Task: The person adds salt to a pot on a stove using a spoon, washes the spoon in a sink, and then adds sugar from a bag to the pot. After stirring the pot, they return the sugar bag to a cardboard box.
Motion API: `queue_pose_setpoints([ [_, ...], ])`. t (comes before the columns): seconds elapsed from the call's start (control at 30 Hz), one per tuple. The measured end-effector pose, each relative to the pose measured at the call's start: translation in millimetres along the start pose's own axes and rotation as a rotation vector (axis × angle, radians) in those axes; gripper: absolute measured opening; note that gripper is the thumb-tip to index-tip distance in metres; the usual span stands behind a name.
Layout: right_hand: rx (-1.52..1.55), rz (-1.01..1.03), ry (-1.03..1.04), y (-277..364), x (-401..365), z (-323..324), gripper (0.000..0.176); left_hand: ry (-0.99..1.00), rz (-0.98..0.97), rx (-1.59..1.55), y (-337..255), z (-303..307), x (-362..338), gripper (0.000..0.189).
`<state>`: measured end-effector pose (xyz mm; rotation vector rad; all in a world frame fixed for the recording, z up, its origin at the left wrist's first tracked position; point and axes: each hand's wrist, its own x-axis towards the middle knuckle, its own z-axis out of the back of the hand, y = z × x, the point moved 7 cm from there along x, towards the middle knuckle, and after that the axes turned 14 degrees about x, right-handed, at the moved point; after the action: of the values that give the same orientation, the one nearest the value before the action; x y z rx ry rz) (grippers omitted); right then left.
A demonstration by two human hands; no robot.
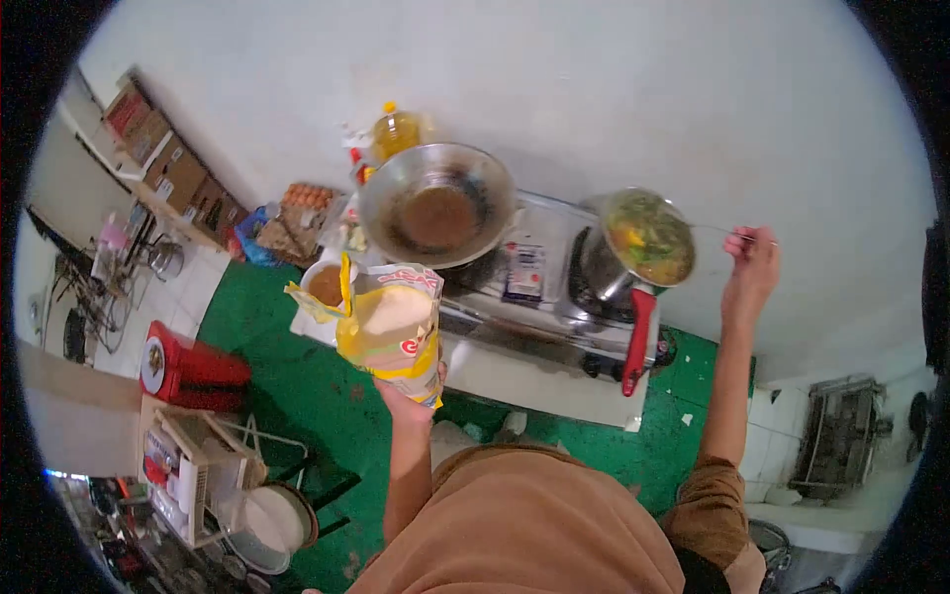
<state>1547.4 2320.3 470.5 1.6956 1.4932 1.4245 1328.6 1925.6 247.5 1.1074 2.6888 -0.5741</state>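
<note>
My left hand (408, 401) is wrapped round an open yellow-and-white bag of sugar (391, 342), its top torn and pale grains showing inside. It is held up in front of the stove, near a small bowl of brown liquid (325, 285). My right hand (752, 265) grips the thin metal handle of a spoon (714, 229), whose far end goes into the saucepan (633, 282). Green leaves and orange pieces in broth (648, 238) fill that pan; its red handle (640, 342) points toward me. The spoon's head is hidden in the soup.
On the stove's left burner sits a wide wok (438, 208) with a browned bottom. A dark-and-white packet (524, 269) lies between the burners. Behind stand an oil bottle (396, 131) and a tray of eggs (309, 195). A red container (203, 371) is at left on the green floor.
</note>
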Motion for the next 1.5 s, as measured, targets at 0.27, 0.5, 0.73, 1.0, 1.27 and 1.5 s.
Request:
queue_pose_setpoints([
  [0.27,0.157,-0.524,0.104,-98,-190,-77,0.026,-0.042,-0.100,-0.006,-149,69,-36,0.069],
  [0.5,0.210,-0.816,-0.228,-328,-413,-21,0.015,-0.002,-0.183,-0.003,-270,119,-65,0.069],
  [0.73,0.031,-0.499,-0.218,-395,-439,3,0.015,-0.005,-0.268,-0.045,-342,133,-78,0.070],
  [1.0,-1.271,-0.127,-0.020,-434,-405,57,0.033,0.040,-0.317,-0.003,-405,181,-55,0.066],
  [1.27,-0.531,-0.486,0.656,-299,-540,-310,0.015,-0.005,-0.369,0.009,-527,245,18,0.071],
  [1.5,0.207,-0.325,1.629,-216,-614,-813,0.079,0.290,-0.476,-0.001,-686,144,38,0.065],
])
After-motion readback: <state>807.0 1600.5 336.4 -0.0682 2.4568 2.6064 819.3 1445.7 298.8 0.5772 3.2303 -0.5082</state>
